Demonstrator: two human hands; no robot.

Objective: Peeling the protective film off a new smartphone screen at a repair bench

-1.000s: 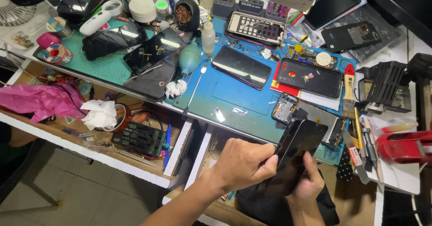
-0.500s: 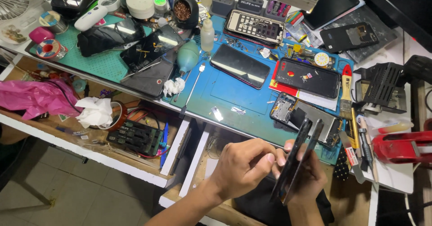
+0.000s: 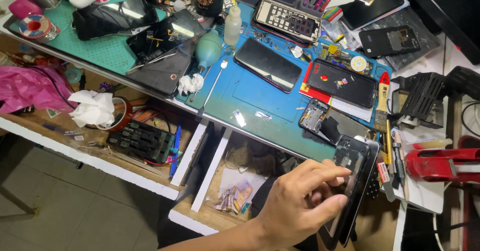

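We are gripping an opened black slab-shaped phone (image 3: 356, 181) edge-up with our left hand (image 3: 300, 203); our right hand is hidden behind it, grip unclear.

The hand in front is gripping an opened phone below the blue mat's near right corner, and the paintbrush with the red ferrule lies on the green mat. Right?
Not quite. The head view shows the hand on the opened phone there, but the paintbrush lies at the right edge of the blue mat, not on the green mat.
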